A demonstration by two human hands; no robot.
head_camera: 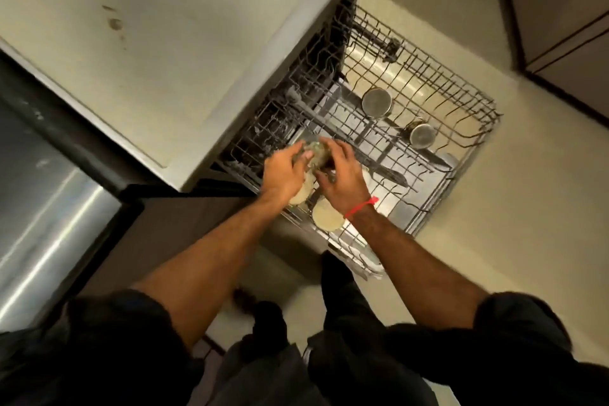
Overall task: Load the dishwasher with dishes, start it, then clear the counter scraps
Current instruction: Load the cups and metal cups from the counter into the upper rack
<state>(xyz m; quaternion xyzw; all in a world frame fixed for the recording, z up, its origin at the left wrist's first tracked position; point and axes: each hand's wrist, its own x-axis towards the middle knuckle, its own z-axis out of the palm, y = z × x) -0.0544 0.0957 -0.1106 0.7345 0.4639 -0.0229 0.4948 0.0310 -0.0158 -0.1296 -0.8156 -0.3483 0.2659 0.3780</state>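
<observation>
Head view: glass going into the pulled-out rack

Both hands curl round a clear glass (313, 155), the left hand (285, 175) and right hand (342, 181) clamped on it over the rack (474, 155), near the corner by the counter (164, 53). Two steel cups (376, 103) sit toward the far edge. I judge the glass could knock the pale bowls (328, 216) below or tip between the tines. Motion blur hides which way the glass faces.

A wire dishwasher rack (468, 155) is pulled out over the pale floor (527, 224). Two steel cups (376, 102) are set upside down in it, and pale bowls (326, 216) are seated at its near edge.
</observation>
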